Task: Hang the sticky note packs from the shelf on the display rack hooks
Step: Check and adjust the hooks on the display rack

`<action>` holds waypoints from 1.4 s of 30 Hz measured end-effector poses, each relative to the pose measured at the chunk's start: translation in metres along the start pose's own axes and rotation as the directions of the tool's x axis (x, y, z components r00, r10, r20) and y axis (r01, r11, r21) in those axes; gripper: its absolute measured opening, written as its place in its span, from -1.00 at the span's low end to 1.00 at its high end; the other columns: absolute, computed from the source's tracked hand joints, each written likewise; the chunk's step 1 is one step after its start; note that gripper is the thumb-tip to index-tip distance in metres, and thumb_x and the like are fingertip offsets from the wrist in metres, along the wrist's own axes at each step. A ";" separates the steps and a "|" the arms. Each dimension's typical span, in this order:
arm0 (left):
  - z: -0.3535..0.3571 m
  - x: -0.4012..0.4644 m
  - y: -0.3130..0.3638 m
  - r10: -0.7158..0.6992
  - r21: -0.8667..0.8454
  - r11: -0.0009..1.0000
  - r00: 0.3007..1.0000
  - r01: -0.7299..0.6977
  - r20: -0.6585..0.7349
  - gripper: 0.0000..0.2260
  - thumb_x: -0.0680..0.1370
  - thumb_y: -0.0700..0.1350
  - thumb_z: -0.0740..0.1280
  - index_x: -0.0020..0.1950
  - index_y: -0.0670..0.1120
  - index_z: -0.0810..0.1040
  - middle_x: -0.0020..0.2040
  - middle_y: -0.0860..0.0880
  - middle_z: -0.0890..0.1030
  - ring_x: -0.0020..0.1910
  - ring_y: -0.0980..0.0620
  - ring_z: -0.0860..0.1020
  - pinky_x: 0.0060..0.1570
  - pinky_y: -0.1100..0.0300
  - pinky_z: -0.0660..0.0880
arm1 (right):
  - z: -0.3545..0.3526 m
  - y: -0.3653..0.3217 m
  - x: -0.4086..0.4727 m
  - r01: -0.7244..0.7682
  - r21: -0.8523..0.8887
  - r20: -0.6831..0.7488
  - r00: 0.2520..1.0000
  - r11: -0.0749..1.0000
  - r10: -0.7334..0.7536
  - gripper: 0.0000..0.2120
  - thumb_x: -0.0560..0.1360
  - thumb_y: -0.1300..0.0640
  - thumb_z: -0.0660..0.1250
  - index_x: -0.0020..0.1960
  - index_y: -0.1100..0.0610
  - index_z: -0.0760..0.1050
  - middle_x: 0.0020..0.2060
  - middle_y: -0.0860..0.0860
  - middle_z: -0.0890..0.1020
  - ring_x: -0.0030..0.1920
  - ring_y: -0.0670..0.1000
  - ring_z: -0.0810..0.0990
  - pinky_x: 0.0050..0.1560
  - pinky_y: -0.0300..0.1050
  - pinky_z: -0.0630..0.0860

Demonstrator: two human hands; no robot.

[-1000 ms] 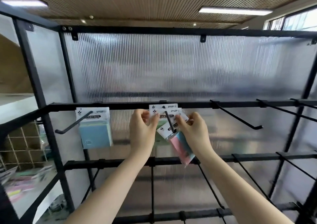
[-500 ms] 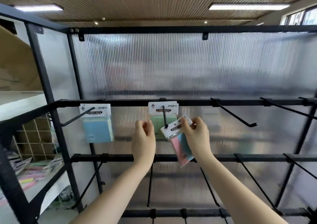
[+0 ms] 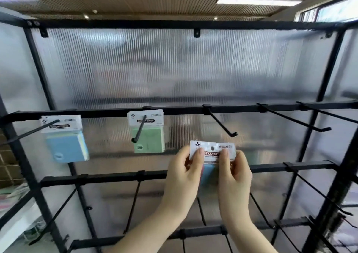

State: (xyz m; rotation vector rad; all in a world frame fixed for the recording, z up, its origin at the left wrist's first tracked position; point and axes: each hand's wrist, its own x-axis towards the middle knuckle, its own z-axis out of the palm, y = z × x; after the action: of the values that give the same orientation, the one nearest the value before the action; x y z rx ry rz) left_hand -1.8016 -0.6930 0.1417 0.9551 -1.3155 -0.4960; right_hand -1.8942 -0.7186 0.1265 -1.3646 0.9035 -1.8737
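Since the earlier frames, you are carrying the pack away from the green pack's hook, down and to its right, so it is now hanging on nothing. Your left hand is pinching the pack's header card at its left end, and your right hand is pinching it at the right end; both are grasping the card, with the hang hole showing between your thumbs. The blue block of notes is hanging below the card, mostly hidden behind your hands. The pack is now sitting level, below and just left of the empty hook, which lies to the right of the green pack's hook. The green pack is hanging alone there, and the blue pack is hanging well to its left. By this evidence, you are probably retargeting the empty hook; the hole will need aligning with its upturned tip.
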 end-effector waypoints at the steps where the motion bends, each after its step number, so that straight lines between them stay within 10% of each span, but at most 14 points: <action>1: 0.006 -0.003 0.004 0.024 -0.013 1.000 1.000 -0.025 -0.016 -0.78 0.57 0.05 0.22 -0.11 -0.07 0.54 -0.21 -0.07 0.61 -0.23 0.02 0.59 -0.24 0.31 0.50 | -0.007 -0.006 -0.001 0.046 -0.011 -0.006 0.999 0.999 -0.046 -0.70 0.53 -0.05 0.19 -0.25 0.15 0.38 -0.44 -0.09 0.45 -0.43 -0.19 0.35 -0.43 -0.38 0.30; 8: 0.047 -0.005 0.034 0.081 -0.062 0.994 0.989 -0.089 -0.124 -0.80 0.50 0.13 0.28 -0.25 0.07 0.48 -0.40 0.13 0.52 -0.41 0.22 0.48 -0.39 0.43 0.37 | -0.044 -0.044 0.016 0.215 -0.032 -0.018 0.976 0.976 -0.216 -0.72 0.53 0.05 0.30 -0.30 0.12 0.36 -0.44 -0.17 0.52 -0.47 -0.25 0.42 -0.45 -0.49 0.31; 17: 0.058 0.006 0.029 0.028 -0.100 0.994 0.973 -0.052 -0.229 -0.70 0.46 0.16 0.32 -0.22 -0.08 0.50 -0.38 -0.10 0.53 -0.38 0.10 0.47 -0.39 0.24 0.41 | -0.055 -0.041 0.043 0.174 -0.101 0.171 0.973 0.980 -0.156 -0.68 0.51 0.17 0.34 -0.36 0.18 0.31 -0.50 -0.11 0.44 -0.47 -0.19 0.36 -0.45 -0.40 0.27; 30: 0.049 0.016 0.024 0.102 0.000 0.995 0.968 -0.105 -0.231 -0.67 0.58 -0.03 0.26 -0.40 0.11 0.43 -0.52 0.18 0.38 -0.50 0.27 0.34 -0.47 0.48 0.25 | -0.050 -0.037 0.063 0.157 -0.119 0.340 0.934 0.980 -0.109 -0.67 0.53 0.08 0.34 -0.27 0.30 0.39 -0.46 -0.06 0.43 -0.42 -0.16 0.35 -0.40 -0.29 0.28; 42: 0.030 0.042 -0.024 -0.041 0.154 0.985 0.977 0.074 -0.210 -0.83 0.55 0.04 0.26 -0.06 -0.06 0.46 -0.24 0.10 0.53 -0.33 0.35 0.51 -0.32 0.49 0.40 | -0.042 0.000 0.087 0.044 -0.239 0.359 0.932 0.970 0.046 -0.84 0.54 0.14 0.34 -0.05 -0.08 0.39 -0.11 -0.13 0.58 -0.14 -0.24 0.56 -0.18 -0.44 0.45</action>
State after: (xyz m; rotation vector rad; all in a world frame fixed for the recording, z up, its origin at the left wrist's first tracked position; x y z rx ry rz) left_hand -1.8161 -0.7486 0.1456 1.1501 -1.1554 -0.3278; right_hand -1.9563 -0.7826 0.1626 -1.7854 0.9591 -1.4710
